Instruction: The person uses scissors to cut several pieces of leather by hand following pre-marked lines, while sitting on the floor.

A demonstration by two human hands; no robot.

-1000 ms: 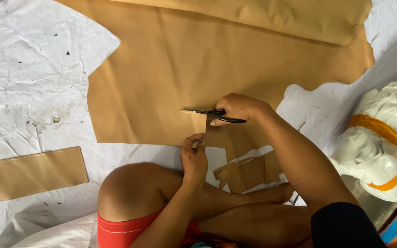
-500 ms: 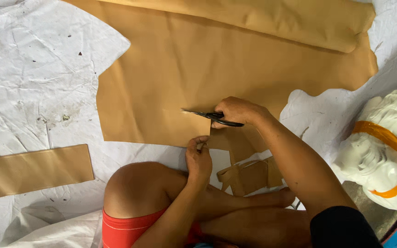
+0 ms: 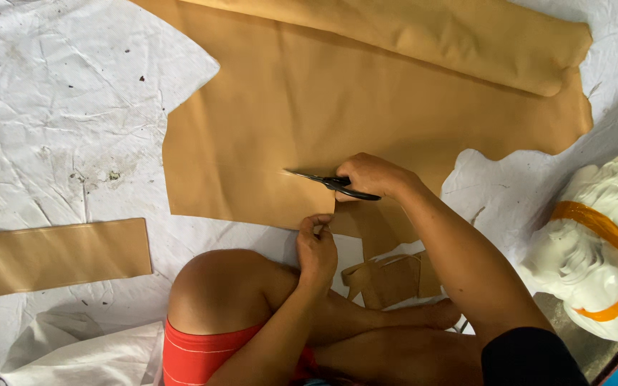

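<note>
White floor sheet (image 3: 59, 121); right hand (image 3: 373, 176) grips scissors (image 3: 323, 180), left hand (image 3: 316, 246) fingers pinching tan leather (image 3: 287, 114) edge.

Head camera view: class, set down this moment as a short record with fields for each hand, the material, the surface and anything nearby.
Right hand: right hand grips black-handled scissors, blades pointing left into the sheet.
Left hand: left hand pinches the near edge of the sheet just below the cut.
Material: large tan leather-like sheet, far edge folded over.
Surface: crumpled white floor covering.
Nearby: long tan rectangular strip to the left; tan offcuts by the legs; white bundle tied with orange band to the right.
</note>
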